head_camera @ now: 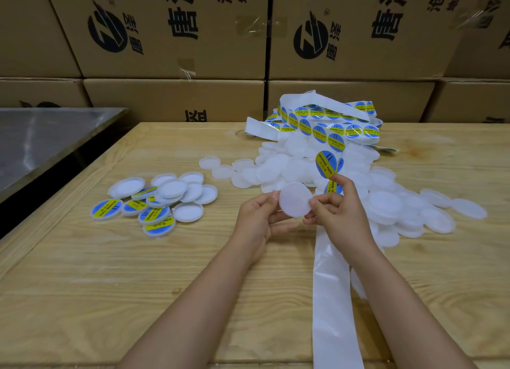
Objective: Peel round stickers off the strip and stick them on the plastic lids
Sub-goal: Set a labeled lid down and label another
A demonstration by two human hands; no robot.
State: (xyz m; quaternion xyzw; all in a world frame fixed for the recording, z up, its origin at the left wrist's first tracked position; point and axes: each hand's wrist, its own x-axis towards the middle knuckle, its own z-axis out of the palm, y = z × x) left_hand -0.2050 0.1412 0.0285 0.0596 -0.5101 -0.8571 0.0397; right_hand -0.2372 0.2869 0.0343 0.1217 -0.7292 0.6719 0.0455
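Finished lids [106, 208] lie in a loose heap at the left centre of the frame on the wooden desk [82, 285], some showing blue-and-yellow labels and others a white underside.

Further right, the left hand [258, 221] grips the left rim of 1 blank lid [295, 200], fingers curled round it, just above the desk. The right hand [342, 216] meets it at the right rim, thumb against the plastic. Its raised fingertips pinch the lower edge of 1 sticker [326, 164], which stands upright just above the lid. The 2 hands are therefore together on the same lid.

The step in hand looks like placing, with the sticker lifted and the lid ready. The next move calls for centring the sticker over the lid's flat face, laying it down from 1 edge and smoothing it so that no crease forms.

Bare backing of the strip [331, 299] runs from under the right hand to the bottom edge, where it is cut off. At the right, a pile of blank lids [386, 205] spreads out, with the rest of the strip heaped above it at upper centre-right.

Whether the sticker is fully free of the strip cannot be told, since the right hand hides its base. A 2nd sticker [334, 187] shows only partly behind those fingers. The lids in the pile overlap too much to count.
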